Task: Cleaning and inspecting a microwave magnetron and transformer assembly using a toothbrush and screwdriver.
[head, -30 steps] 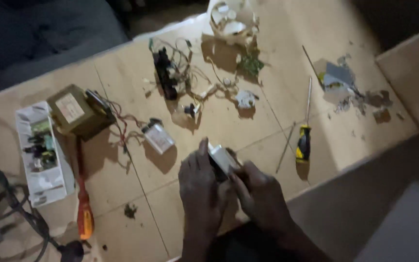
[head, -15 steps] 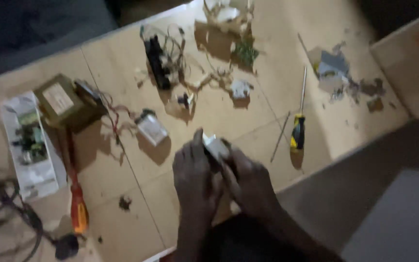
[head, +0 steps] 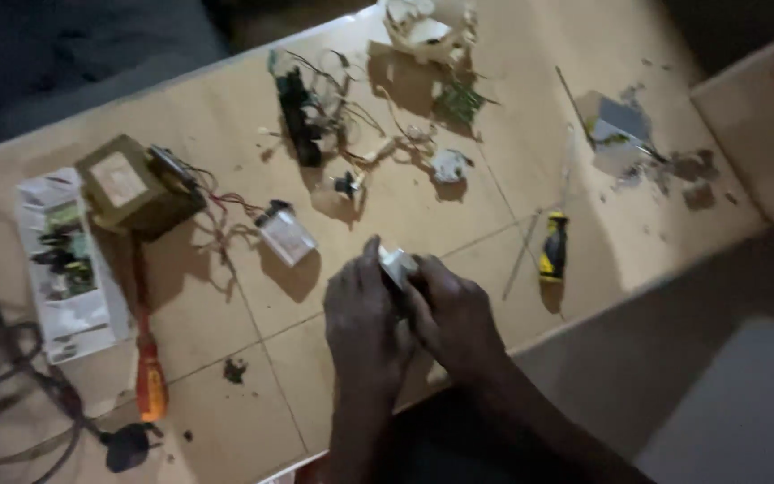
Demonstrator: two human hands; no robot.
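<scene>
In the head view, a small pale component (head: 397, 263) is held above the bench (head: 387, 215), near its front edge, pinched between the left hand (head: 365, 327) and the right hand (head: 454, 315), both closed around it. It is judged light, stiff and somewhat fragile, best gripped by its edges. A boxy transformer (head: 132, 186) with a pale square label is seen at left, beside a white printed packet (head: 64, 264). A silvery capacitor (head: 285, 235), an orange-handled screwdriver (head: 149, 381) and a yellow-and-black screwdriver (head: 554, 246) are laid nearby.
</scene>
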